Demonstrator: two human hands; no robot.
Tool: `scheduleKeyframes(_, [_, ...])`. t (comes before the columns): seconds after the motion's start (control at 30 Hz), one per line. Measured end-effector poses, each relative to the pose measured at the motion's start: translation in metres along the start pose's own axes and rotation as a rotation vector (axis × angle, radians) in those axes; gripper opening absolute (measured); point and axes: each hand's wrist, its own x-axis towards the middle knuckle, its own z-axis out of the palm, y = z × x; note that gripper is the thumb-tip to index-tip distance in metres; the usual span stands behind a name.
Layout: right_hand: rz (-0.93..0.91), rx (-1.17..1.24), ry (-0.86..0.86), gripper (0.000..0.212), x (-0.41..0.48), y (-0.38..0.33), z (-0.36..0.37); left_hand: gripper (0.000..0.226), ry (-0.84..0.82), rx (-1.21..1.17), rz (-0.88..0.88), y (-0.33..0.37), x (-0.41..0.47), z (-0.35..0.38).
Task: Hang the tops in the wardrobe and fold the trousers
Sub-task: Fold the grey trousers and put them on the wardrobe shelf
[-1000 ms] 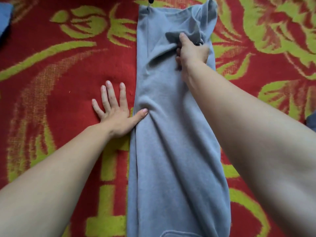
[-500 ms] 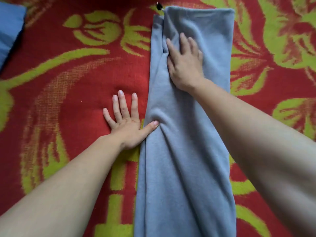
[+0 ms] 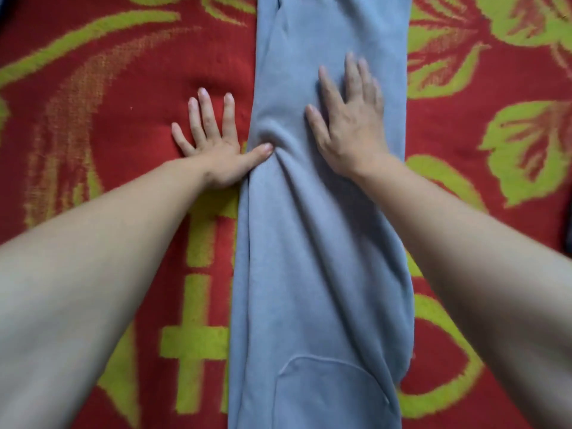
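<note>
Two bare hands work a pair of grey-blue fleece trousers (image 3: 309, 274), which lie in a long, narrow strip across a red floral covering (image 3: 108, 119), with both ends running out of view. The left grip (image 3: 213, 144) is open. Its fingers (image 3: 230, 119) are straight and spread flat on the covering just beside the cloth, and its thumb tip presses the trousers' left edge. The right grip (image 3: 349, 119) is also open and holds nothing, lying palm-down on the trousers with fingers splayed. A patch pocket (image 3: 328, 394) shows near the lower end.

The step in hand appears to be smoothing the strip before a crosswise fold. Creases (image 3: 297, 181) fan out from the thumb and run diagonally toward the near end. A good result probably calls for easing the thumb's pressure so the bunched cloth can relax, then sweeping the flat right palm along the length, away from the pinch. The long edges should be squared first, since the right edge bulges lower down and any wrinkle left in would likely set into the fold. Soft fleece tends to drag under a palm, so light, even strokes look wiser than hard pushing.

The covering is woven, red with yellow-green leaves and bars, and whether it is a rug or a blanket cannot be told. A dark object (image 3: 568, 230) cuts in at the right edge. No wardrobe or tops are in view.
</note>
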Motion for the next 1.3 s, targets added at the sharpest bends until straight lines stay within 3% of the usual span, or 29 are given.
scheduleKeyframes(0.23, [0.161,0.078,-0.012,0.068,-0.169,0.003,0.021,0.092,0.133,-0.142,0.003,0.007,-0.052,0.013])
scheduleKeyframes(0.33, [0.283,0.174,-0.048,0.07,-0.238,-0.002,0.019,0.086,0.179,-0.294,0.018,0.007,-0.138,0.049])
scheduleKeyframes(0.43, [0.482,0.356,-0.056,0.077,-0.311,-0.015,0.01,0.078,0.273,-0.384,-0.083,0.0,-0.255,0.09])
scheduleKeyframes(0.57, [0.682,0.458,-0.161,0.083,-0.41,-0.026,0.011,0.067,0.141,-0.315,-0.288,-0.017,-0.384,0.143])
scheduleKeyframes(0.7, [0.746,0.51,-0.296,0.057,-0.491,-0.033,0.023,0.051,0.048,-0.177,-0.245,-0.025,-0.455,0.168])
scheduleKeyframes(0.9, [0.952,0.721,-0.264,0.064,-0.541,-0.056,0.023,0.054,-0.077,-0.432,-0.242,-0.027,-0.496,0.182])
scheduleKeyframes(1.03, [0.936,0.844,-0.393,0.051,-0.549,-0.055,0.019,0.035,-0.158,-0.903,-0.454,-0.033,-0.515,0.189])
scheduleKeyframes(1.1, [0.879,0.874,-0.48,0.048,-0.56,-0.053,0.016,0.035,-0.169,-0.955,-0.475,-0.035,-0.524,0.192])
scheduleKeyframes(1.2, [0.815,0.958,-0.467,0.032,-0.581,-0.054,0.001,0.037,-0.15,-0.95,-0.487,-0.031,-0.547,0.187])
scheduleKeyframes(1.3, [0.809,1.085,-0.463,0.038,-0.609,-0.056,-0.023,0.047,-0.113,-0.882,-0.488,-0.024,-0.579,0.172])
